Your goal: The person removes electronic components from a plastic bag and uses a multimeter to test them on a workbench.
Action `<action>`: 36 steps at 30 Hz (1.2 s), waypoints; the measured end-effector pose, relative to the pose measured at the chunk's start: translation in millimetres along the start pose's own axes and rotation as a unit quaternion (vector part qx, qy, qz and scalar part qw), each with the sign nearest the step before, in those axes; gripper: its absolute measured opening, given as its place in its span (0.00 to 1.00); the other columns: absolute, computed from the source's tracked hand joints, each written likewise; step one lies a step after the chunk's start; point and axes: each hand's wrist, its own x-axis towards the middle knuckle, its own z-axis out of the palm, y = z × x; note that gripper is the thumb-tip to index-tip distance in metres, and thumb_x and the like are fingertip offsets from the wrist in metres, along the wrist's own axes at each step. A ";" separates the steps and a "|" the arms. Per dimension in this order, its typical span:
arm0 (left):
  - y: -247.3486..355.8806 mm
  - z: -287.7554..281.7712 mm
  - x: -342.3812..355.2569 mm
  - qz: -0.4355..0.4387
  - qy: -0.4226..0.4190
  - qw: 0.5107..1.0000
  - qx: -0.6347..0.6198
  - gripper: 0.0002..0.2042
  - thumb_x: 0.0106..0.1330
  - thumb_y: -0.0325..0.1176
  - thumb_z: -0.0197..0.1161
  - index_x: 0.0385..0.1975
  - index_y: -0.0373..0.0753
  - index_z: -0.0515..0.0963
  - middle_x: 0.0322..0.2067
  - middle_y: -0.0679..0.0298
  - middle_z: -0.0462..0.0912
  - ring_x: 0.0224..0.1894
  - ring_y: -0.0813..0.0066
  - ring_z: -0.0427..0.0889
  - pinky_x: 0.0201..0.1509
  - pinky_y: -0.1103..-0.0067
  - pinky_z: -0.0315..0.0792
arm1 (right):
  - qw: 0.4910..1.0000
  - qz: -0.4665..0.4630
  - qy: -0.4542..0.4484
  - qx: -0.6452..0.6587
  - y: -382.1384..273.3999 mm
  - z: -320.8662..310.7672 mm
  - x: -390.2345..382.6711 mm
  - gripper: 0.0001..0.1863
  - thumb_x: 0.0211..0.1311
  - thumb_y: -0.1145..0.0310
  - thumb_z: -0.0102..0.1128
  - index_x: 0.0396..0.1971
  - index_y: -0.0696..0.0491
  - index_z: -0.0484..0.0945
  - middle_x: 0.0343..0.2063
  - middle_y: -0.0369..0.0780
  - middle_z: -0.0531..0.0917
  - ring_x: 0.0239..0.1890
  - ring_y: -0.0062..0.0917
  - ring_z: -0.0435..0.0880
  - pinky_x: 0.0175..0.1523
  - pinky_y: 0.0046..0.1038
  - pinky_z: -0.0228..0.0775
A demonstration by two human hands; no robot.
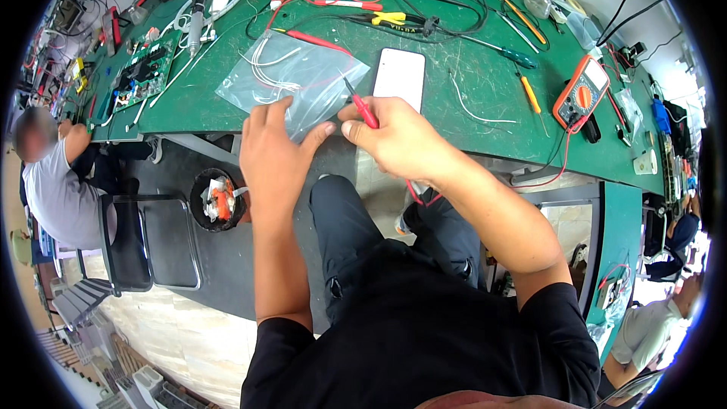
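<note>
A red test probe (366,112) is gripped in my right hand (397,135), its thin tip pointing up and away over the bag's right side. The lead hangs below that hand. My left hand (274,144) rests at the near edge of a clear plastic bag (322,76), its thumb spread from the fingers. White wires (265,68) show in or under the bag; I cannot tell which. Just right of the bag lies a white-faced phone-like slab (400,76). An orange multimeter (581,97) sits farther right, with a red lead running from it.
On the green bench (477,79) are a yellow-handled screwdriver (528,95), a green-handled screwdriver (519,57), tangled leads and a circuit board (144,76). Below stands a waste bin (198,208) beside a chair (163,242). A person (64,189) sits at the left, another (647,333) at lower right.
</note>
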 end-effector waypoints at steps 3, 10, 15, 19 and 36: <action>-21.1 -11.5 39.2 -0.046 -0.036 0.991 -0.119 0.15 0.62 0.38 0.64 0.42 0.34 0.79 0.39 0.53 0.79 0.44 0.53 0.77 0.47 0.67 0.71 | 1.000 0.006 0.008 -0.012 -3.2 -3.4 -6.3 0.18 0.66 0.59 0.57 0.43 0.60 0.77 0.15 0.29 0.69 0.14 0.12 0.64 0.18 0.21 0.58; -94.8 61.7 126.3 0.150 -0.123 0.981 0.006 0.09 0.58 0.31 0.64 0.37 0.36 0.80 0.33 0.53 0.81 0.40 0.53 0.80 0.45 0.66 0.73 | 0.997 -0.002 0.046 0.065 11.3 -23.6 -29.9 0.25 0.71 0.49 0.49 0.37 0.60 0.75 0.12 0.28 0.63 0.10 0.11 0.60 0.16 0.17 0.53; -97.7 64.2 142.0 0.152 -0.139 0.978 0.005 0.06 0.58 0.29 0.61 0.32 0.35 0.76 0.31 0.51 0.82 0.37 0.51 0.80 0.43 0.65 0.73 | 0.996 0.004 0.064 0.066 26.8 -36.6 -50.8 0.27 0.72 0.47 0.46 0.39 0.61 0.75 0.12 0.28 0.64 0.12 0.10 0.61 0.17 0.17 0.54; -38.1 15.0 145.7 0.131 -0.059 0.988 -0.058 0.07 0.61 0.27 0.59 0.37 0.34 0.75 0.26 0.56 0.80 0.30 0.59 0.79 0.37 0.70 0.72 | 0.993 -0.033 0.078 0.088 26.0 -50.2 -65.7 0.28 0.72 0.46 0.45 0.39 0.61 0.74 0.13 0.29 0.64 0.13 0.11 0.62 0.18 0.16 0.54; 178.2 32.0 -27.7 -0.106 -0.372 0.658 -0.646 0.11 0.68 0.30 0.60 0.46 0.32 0.77 0.33 0.63 0.83 0.24 0.90 0.73 0.24 0.91 0.66 | 0.951 -0.065 0.180 0.241 44.6 -94.1 -174.5 0.19 0.70 0.59 0.54 0.50 0.59 0.74 0.21 0.30 0.73 0.22 0.10 0.70 0.25 0.16 0.61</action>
